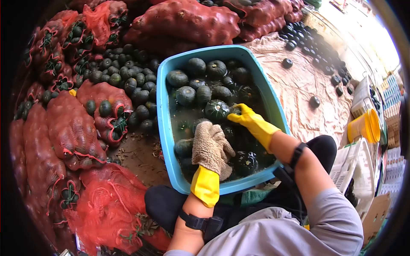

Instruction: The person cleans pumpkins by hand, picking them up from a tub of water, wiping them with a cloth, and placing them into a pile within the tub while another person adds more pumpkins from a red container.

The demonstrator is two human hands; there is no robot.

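A blue plastic tub [163,128] of murky water holds several dark green kabocha squashes [185,95], some floating and some partly under the surface. My right hand [252,121], in a yellow rubber glove, pinches a small squash [234,111] between thumb and fingers. Just left of it floats a striped wet squash [216,110]. My left hand [209,149] wears a brown fleecy mitt over a yellow glove. It stretches flat over the water with the thumb apart, its tip near a partly hidden squash [200,123]. The fingers inside the mitt are hidden.
Red mesh sacks [72,128] full of squashes crowd the left, with more sacks [183,21] behind the tub. Loose squashes [124,70] pile beside it. On the right are a tan sheet [294,94] with scattered squashes, a yellow bucket [364,126] and white crates [352,168].
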